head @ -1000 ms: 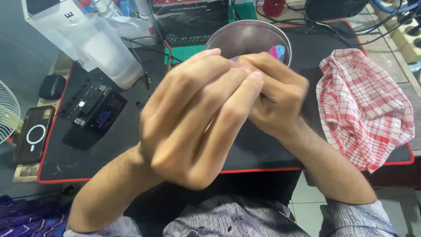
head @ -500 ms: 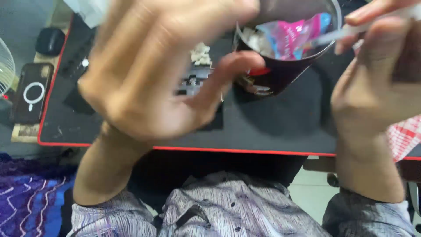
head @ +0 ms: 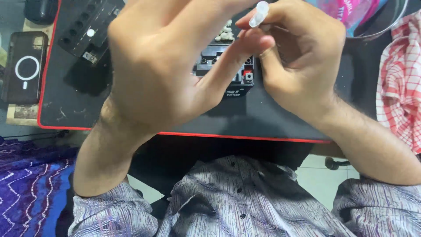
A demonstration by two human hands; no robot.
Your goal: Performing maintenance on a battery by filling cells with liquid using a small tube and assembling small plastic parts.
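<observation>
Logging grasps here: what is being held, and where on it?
The right hand pinches a small translucent plastic piece by its lower end; the left hand's hold is unclear.

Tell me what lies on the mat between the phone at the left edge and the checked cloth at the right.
In the head view, a black electronic module sits between phone and cloth, partly hidden by the hands.

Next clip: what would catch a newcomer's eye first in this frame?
Two bare hands fill the middle, raised close to the camera: the left hand spread and blurred, the right hand pinching a small translucent white piece at its fingertips. Beneath them a small black electronic part lies on a black desk mat with a red edge. A red checked cloth sits at far right, a dark phone at far left.
</observation>
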